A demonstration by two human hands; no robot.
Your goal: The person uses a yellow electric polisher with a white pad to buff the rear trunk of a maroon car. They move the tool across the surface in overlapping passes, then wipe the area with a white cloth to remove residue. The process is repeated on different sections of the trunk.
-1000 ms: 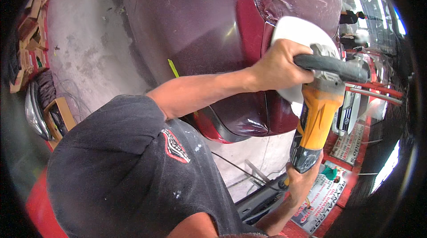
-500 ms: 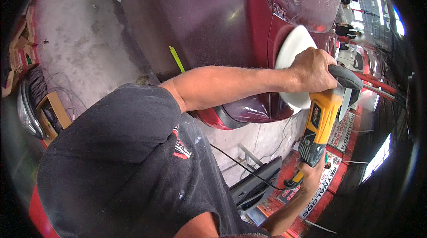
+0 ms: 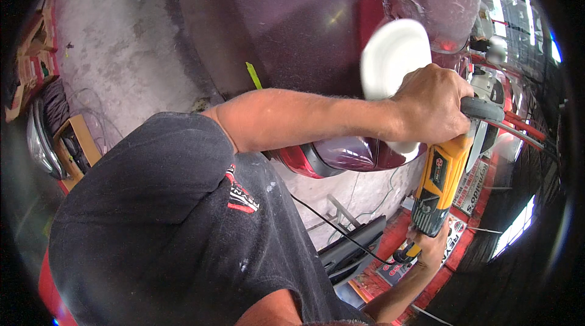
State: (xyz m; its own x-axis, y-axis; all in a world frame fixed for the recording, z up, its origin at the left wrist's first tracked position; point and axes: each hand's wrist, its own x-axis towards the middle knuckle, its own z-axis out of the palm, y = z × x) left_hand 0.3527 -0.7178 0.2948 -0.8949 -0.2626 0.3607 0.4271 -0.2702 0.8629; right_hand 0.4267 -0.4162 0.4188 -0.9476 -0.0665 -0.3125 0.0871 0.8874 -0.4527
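Note:
A yellow and black power polisher (image 3: 445, 170) is held between my two hands. My left hand (image 3: 434, 100), at the upper end of the arm stretched across the view, is closed around its front by the dark loop handle (image 3: 482, 109). My right hand (image 3: 431, 247), lower in the view, is wrapped around the rear grip. A round white polishing pad (image 3: 393, 58) lies over the dusty maroon car panel (image 3: 292, 15); its face is hidden and its outline is smeared. Whether it touches the paint I cannot tell.
Wrinkled clear film (image 3: 432, 0) covers part of the car beside the pad. A yellow-green tape strip (image 3: 253, 75) sticks up past my forearm. A black cord (image 3: 332, 225) trails from the polisher. A headlight (image 3: 46, 137) and a cardboard box (image 3: 84, 140) stand at the left.
The pad has shifted up and left across the car panel and shows more of its white back. Both hands keep their hold on the polisher. The whole view has shifted slightly.

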